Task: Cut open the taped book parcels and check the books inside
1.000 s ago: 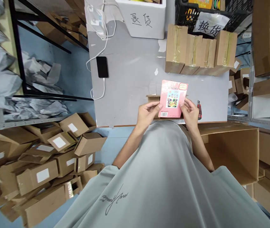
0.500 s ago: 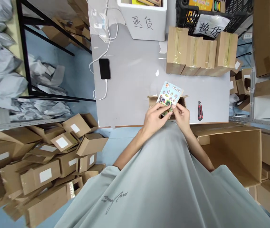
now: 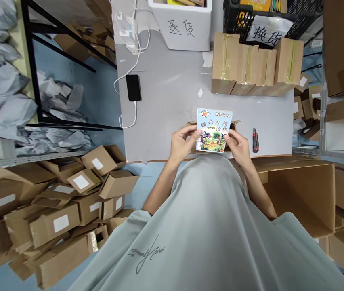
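A small picture booklet (image 3: pixel 213 129) with a light blue, colourful cover is held flat between both hands, over the near edge of the grey table (image 3: pixel 172 101). My left hand (image 3: pixel 183 142) grips its left edge with curled fingers. On the right edge my right hand (image 3: pixel 239 144) is closed the same way. Under the booklet an open brown cardboard box (image 3: pixel 234 126) shows only its flaps.
A red utility knife (image 3: pixel 254 140) lies to the right. A black phone (image 3: pixel 133 87) on a white cable lies left. Taped cardboard boxes (image 3: pixel 255 64), a white bin (image 3: pixel 187 24) and a black crate (image 3: pixel 269 16) line the far edge. Cardboard boxes (image 3: pixel 69 202) are piled on the floor left; a large carton (image 3: pixel 305 194) stands right.
The booklet was turned over: its pink back with a barcode faced up a second ago, and now the blue front cover faces up. Both hands shifted along its edges.
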`<state>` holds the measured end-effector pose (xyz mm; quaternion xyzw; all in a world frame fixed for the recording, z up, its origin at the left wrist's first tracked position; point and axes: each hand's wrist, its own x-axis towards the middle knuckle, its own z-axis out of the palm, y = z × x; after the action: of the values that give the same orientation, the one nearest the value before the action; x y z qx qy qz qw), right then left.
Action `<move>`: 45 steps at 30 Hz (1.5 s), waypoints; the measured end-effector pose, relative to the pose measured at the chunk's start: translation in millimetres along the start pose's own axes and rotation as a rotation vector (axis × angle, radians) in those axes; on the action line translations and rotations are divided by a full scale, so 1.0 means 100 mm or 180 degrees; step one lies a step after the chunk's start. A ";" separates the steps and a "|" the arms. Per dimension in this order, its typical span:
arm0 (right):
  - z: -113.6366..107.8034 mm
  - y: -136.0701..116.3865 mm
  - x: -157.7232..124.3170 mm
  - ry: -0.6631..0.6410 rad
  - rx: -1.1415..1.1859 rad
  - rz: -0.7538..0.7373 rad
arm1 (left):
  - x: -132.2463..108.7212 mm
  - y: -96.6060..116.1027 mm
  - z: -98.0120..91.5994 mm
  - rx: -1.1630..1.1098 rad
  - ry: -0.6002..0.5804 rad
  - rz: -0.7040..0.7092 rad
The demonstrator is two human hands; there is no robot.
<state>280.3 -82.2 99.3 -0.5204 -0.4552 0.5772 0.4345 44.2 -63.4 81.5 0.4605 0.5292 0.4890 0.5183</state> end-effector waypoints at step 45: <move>-0.15 -0.11 0.07 0.0065 -0.0125 0.0342 | 0.03 0.08 0.03 0.0405 0.0119 -0.0195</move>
<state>295.4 -71.4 108.3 -0.5584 -0.4334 0.5853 0.3973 47.2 -59.4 89.6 0.4669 0.5827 0.4468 0.4927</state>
